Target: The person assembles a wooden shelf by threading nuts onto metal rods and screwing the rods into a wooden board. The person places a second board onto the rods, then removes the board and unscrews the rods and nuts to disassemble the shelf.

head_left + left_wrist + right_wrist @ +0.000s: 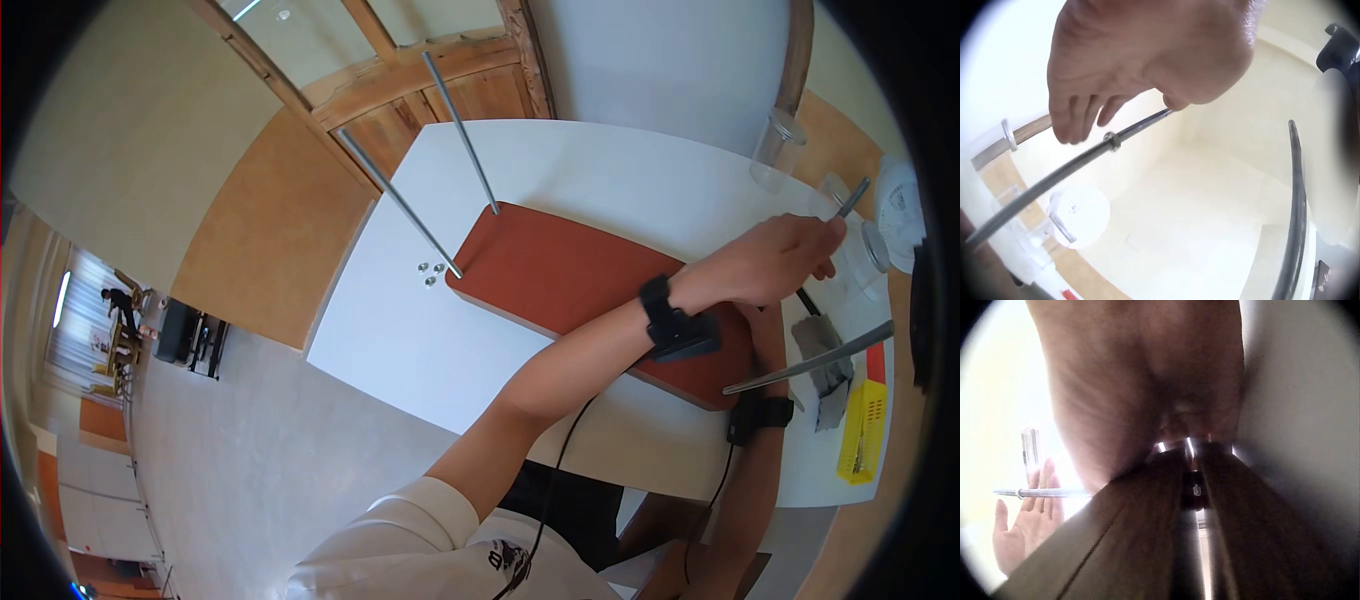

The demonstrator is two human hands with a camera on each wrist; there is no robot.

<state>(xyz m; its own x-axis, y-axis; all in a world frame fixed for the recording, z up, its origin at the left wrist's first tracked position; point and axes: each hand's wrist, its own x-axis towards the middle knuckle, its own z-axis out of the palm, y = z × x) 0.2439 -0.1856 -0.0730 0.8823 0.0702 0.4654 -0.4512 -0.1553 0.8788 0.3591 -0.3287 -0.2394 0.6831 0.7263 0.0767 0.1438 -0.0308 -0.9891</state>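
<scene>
A reddish-brown board [570, 255] lies on the white table with metal rods [400, 205] standing from its corners. My left hand [775, 262] is beside the rod at the far right corner. In the left wrist view its fingers [1079, 115] are fairly straight next to that rod [1054, 178], which carries a small nut [1112, 142]. The right wrist view shows the left palm [1025, 534] spread at the rod. My right hand [768, 330] is at the board's right end, near that rod's base; its palm [1141, 381] shows, but its fingertips are hidden.
Three nuts [430, 281] lie beside the board's left end. A curved-looking rod [815, 362] stands at the near right corner. Clear jars [778, 150], a grey cloth [822, 360], a yellow basket [860, 435] and a white round object [900, 205] are at the right.
</scene>
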